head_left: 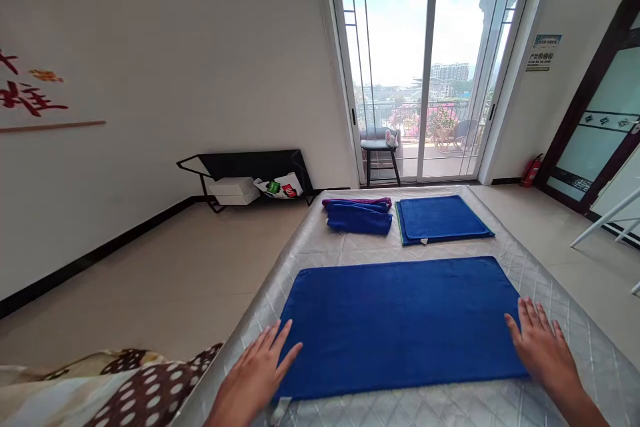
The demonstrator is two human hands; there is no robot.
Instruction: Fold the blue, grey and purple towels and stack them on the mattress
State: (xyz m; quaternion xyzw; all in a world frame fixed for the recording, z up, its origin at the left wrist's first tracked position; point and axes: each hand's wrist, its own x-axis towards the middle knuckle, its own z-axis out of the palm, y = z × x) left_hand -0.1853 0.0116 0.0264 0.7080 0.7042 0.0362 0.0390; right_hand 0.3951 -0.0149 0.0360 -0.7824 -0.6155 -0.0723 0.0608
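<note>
A blue cloth [400,327] lies flat and spread out on the silver quilted mattress [565,320]. At its left edge is my left hand [255,370], fingers apart, with the fingertips over the cloth's border. My right hand [543,347] rests by the right edge, fingers spread and nothing held. Beyond the cloth, a stack of folded blue cloths [445,217] lies at the right. Left of that stack sits a bundle of folded blue cloths [359,217] with a purple one behind it.
A brown dotted blanket [150,390] lies at the lower left. Against the wall stands a black rack [250,163] with white boxes [233,191] beneath it. Sliding glass doors [430,80] are behind the mattress. A red fire extinguisher [531,171] and white metal legs [605,217] are at the right.
</note>
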